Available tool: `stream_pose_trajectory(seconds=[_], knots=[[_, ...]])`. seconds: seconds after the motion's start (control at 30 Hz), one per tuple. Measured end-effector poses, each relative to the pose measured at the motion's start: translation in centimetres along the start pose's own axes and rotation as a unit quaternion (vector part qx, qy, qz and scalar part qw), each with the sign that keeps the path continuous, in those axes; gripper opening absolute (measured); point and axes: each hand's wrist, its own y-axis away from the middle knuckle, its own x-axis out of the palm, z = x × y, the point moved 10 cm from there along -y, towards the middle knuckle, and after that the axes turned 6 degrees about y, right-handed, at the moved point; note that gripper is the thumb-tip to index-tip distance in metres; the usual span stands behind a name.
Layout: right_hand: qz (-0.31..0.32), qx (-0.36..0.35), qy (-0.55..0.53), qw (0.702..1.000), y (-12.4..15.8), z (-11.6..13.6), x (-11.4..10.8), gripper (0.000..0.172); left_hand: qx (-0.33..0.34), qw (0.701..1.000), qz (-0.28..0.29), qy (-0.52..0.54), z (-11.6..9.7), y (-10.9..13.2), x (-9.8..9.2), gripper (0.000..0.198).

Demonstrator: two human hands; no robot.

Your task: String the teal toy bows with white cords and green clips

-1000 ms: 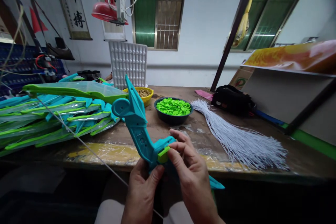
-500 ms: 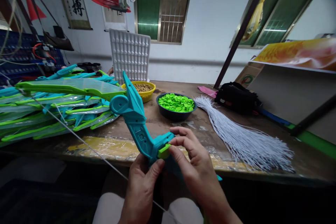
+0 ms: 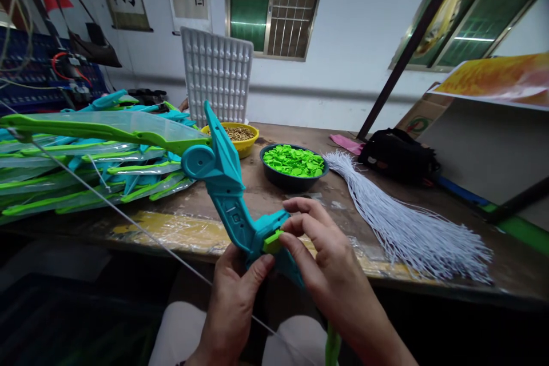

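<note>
A blue-green toy bow (image 3: 234, 206) with a green limb and a white string stands tilted in front of me, over the table's front edge. My left hand (image 3: 238, 294) is closed around the middle of the bow, its thumb just below a small green plastic piece (image 3: 273, 242). With thumb and fingers my right hand (image 3: 319, 246) pinches that green piece against the bow's side. How far the piece sits in the bow, I cannot tell. The bow's lower part is partly hidden behind my right hand and forearm.
Many similar bows (image 3: 94, 166) lie piled at the left. A dark bowl of green pieces (image 3: 294, 168), a yellow bowl of brass-coloured rings (image 3: 240, 137) and a bundle of white strings (image 3: 407, 220) lie on the table. A black bag (image 3: 397, 157) is at the back right.
My view has tipped down slightly and shifted left, so the table things appear farther right. Both hands keep their hold on the bow and the green piece, with little visible change between them.
</note>
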Motion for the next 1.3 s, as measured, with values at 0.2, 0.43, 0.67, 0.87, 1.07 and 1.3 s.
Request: stream_pose_trajectory(seconds=[0.2, 0.43, 0.67, 0.87, 1.07, 1.3], knots=[[0.010, 0.051, -0.069, 0.996, 0.5, -1.5, 1.1, 0.032, -0.003, 1.000, 0.000, 0.020, 0.6, -0.1, -0.5, 0.035], [0.095, 0.086, -0.093, 0.987, 1.1, -2.6, 2.5, 0.036, 0.016, 0.999, 0.015, -0.048, -0.1, 0.4, -0.1, 0.042], [0.051, -0.010, -0.045, 0.998, 1.6, -1.0, 2.1, 0.021, 0.064, 0.992, -0.043, -0.097, -1.1, 1.0, -0.8, 0.035], [0.036, -0.018, -0.081, 0.996, 0.1, -1.0, 2.6, 0.018, 0.047, 0.994, -0.069, -0.068, -1.0, 0.3, -1.7, 0.039], [0.125, 0.059, -0.160, 0.977, -1.6, -3.4, 5.7, 0.025, -0.038, 0.995, -0.065, 0.064, 0.5, -1.2, -3.2, 0.043], [0.350, 0.036, -0.170, 0.920, 0.4, -4.1, 8.0, 0.028, -0.026, 0.986, -0.148, 0.067, 0.0, -3.1, -5.9, 0.048]])
